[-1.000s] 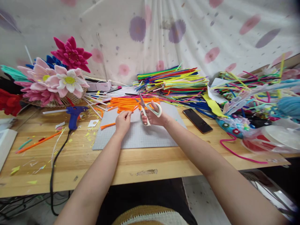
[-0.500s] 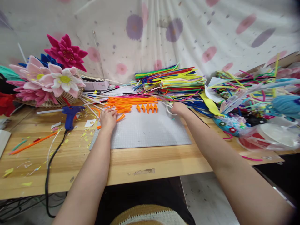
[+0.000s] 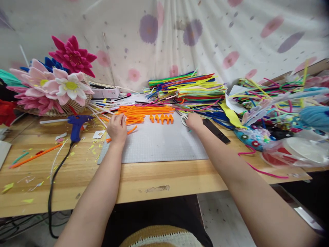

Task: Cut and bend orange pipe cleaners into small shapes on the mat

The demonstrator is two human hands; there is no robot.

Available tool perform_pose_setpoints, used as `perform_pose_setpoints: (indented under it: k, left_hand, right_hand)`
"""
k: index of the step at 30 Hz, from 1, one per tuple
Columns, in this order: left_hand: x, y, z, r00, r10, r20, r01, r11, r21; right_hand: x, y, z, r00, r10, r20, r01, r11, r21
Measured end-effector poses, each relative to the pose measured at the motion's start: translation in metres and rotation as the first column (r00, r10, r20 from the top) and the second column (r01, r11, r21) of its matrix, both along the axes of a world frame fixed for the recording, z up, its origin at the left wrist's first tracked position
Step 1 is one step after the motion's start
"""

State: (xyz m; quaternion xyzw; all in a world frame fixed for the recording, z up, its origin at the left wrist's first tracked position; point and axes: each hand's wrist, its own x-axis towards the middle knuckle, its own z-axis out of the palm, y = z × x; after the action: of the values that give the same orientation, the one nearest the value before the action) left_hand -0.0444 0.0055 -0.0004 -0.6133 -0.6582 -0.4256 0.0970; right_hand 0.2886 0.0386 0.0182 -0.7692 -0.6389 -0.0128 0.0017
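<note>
My left hand (image 3: pixel 117 127) is at the left end of a bundle of orange pipe cleaners (image 3: pixel 147 109), its fingers curled together; what they hold, if anything, is hidden. Shorter orange pieces (image 3: pixel 135 119) lie right beside it. On the right, my right hand (image 3: pixel 194 121) is closed on the pale handles of a pair of scissors (image 3: pixel 183 119), blades pointing up and left. Between the hands, several bent orange pieces (image 3: pixel 164 119) stand in a row along the top of a grey cutting mat (image 3: pixel 161 147).
A blue glue gun (image 3: pixel 76 128) with a black cord lies left, near felt-like flowers (image 3: pixel 70 85) and yellow scraps. Colourful pipe cleaners (image 3: pixel 190 87) are piled at the back. A black flat strip (image 3: pixel 216 131) and a plastic-wrapped roll (image 3: pixel 295 151) lie right.
My left hand has shifted slightly left and up, away from the short orange pieces. My right forearm has moved a little, uncovering more of the black strip; the scissors stay about where they were.
</note>
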Motion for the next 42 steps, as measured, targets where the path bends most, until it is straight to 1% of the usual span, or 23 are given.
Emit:
perform_pose_setpoints:
  k: [3, 4, 6, 8, 10, 11, 12, 13, 15, 17, 19, 21, 23, 25, 27, 28, 29, 31, 34, 37, 38, 40, 42]
  left_hand:
    - [0.014, -0.005, 0.0, 0.991, -0.085, -0.099, 0.086, 0.996, 0.0]
    - [0.019, -0.006, 0.0, 0.984, -0.119, -0.135, 0.118, 0.993, -0.014]
    - [0.032, -0.009, -0.001, 0.96, -0.198, -0.198, 0.192, 0.98, -0.051]
    - [0.044, -0.011, -0.003, 0.929, -0.273, -0.25, 0.261, 0.962, -0.082]
    - [0.053, -0.013, -0.005, 0.894, -0.347, -0.283, 0.332, 0.938, -0.102]
    - [0.056, -0.014, -0.006, 0.879, -0.38, -0.288, 0.365, 0.925, -0.106]
    - [0.058, -0.016, -0.006, 0.866, -0.41, -0.285, 0.396, 0.912, -0.107]
    - [0.059, -0.017, -0.006, 0.858, -0.434, -0.276, 0.422, 0.901, -0.104]
    - [0.056, -0.02, -0.004, 0.86, -0.452, -0.239, 0.443, 0.892, -0.091]
    - [0.05, -0.02, 0.0, 0.884, -0.435, -0.174, 0.429, 0.901, -0.071]
    - [0.043, -0.019, 0.003, 0.913, -0.399, -0.08, 0.396, 0.917, -0.056]
    - [0.038, -0.017, 0.005, 0.924, -0.381, 0.027, 0.382, 0.923, -0.054]
    - [0.04, -0.016, 0.003, 0.906, -0.384, 0.175, 0.399, 0.915, -0.057]
    - [0.048, -0.016, -0.001, 0.828, -0.384, 0.409, 0.451, 0.889, -0.08]
    - [0.06, -0.018, -0.005, 0.632, -0.35, 0.691, 0.566, 0.818, -0.104]
    - [0.065, -0.019, -0.007, 0.527, -0.317, 0.788, 0.626, 0.772, -0.108]
    - [0.07, -0.02, -0.008, 0.446, -0.265, 0.855, 0.662, 0.74, -0.115]
    - [0.077, -0.022, -0.007, 0.342, -0.173, 0.924, 0.688, 0.715, -0.121]
    - [0.078, -0.024, -0.002, 0.268, -0.095, 0.959, 0.709, 0.694, -0.13]
    - [0.076, -0.026, 0.0, 0.236, -0.074, 0.969, 0.752, 0.645, -0.134]
    - [0.075, -0.025, 0.0, 0.246, -0.072, 0.967, 0.762, 0.63, -0.147]
    - [0.074, -0.024, -0.004, 0.305, -0.077, 0.949, 0.762, 0.618, -0.195]
    - [0.073, -0.022, -0.009, 0.391, -0.119, 0.913, 0.729, 0.646, -0.228]
  right_hand:
    - [-0.005, -0.003, 0.005, 0.997, 0.009, -0.08, 0.008, 0.976, 0.218]
    - [-0.01, -0.006, 0.008, 0.993, 0.056, -0.101, -0.02, 0.945, 0.327]
    - [-0.026, -0.013, 0.015, 0.969, 0.229, -0.094, -0.15, 0.845, 0.513]
    - [-0.047, -0.02, 0.019, 0.888, 0.458, -0.044, -0.369, 0.765, 0.528]
    - [-0.071, -0.027, 0.018, 0.73, 0.684, -0.003, -0.615, 0.659, 0.432]
    - [-0.081, -0.03, 0.016, 0.663, 0.749, 0.006, -0.691, 0.609, 0.389]
    - [-0.09, -0.031, 0.013, 0.624, 0.782, 0.003, -0.732, 0.583, 0.354]
    - [-0.096, -0.032, 0.01, 0.613, 0.79, -0.014, -0.743, 0.583, 0.329]
    - [-0.102, -0.03, 0.003, 0.64, 0.766, -0.071, -0.695, 0.615, 0.372]
    - [-0.101, -0.028, -0.002, 0.677, 0.714, -0.179, -0.571, 0.663, 0.484]
    - [-0.095, -0.025, -0.006, 0.678, 0.653, -0.339, -0.408, 0.717, 0.565]
    - [-0.091, -0.023, -0.008, 0.613, 0.6, -0.515, -0.28, 0.774, 0.568]
    - [-0.091, -0.022, -0.01, 0.475, 0.55, -0.686, -0.232, 0.831, 0.506]
    - [-0.094, -0.023, -0.013, 0.283, 0.488, -0.826, -0.248, 0.869, 0.428]
    - [-0.1, -0.024, -0.016, 0.095, 0.406, -0.909, -0.27, 0.889, 0.369]
    - [-0.103, -0.024, -0.018, 0.022, 0.365, -0.931, -0.273, 0.898, 0.346]
    - [-0.105, -0.025, -0.019, -0.034, 0.327, -0.945, -0.27, 0.907, 0.323]
    - [-0.109, -0.026, -0.022, -0.092, 0.27, -0.958, -0.275, 0.918, 0.285]
    - [-0.111, -0.027, -0.025, -0.103, 0.242, -0.965, -0.322, 0.91, 0.262]
    - [-0.112, -0.029, -0.026, -0.064, 0.249, -0.966, -0.347, 0.902, 0.256]
    - [-0.112, -0.029, -0.026, -0.044, 0.252, -0.967, -0.348, 0.903, 0.251]
    - [-0.112, -0.03, -0.025, -0.005, 0.246, -0.969, -0.354, 0.906, 0.232]
    - [-0.112, -0.032, -0.023, 0.023, 0.231, -0.973, -0.362, 0.909, 0.207]
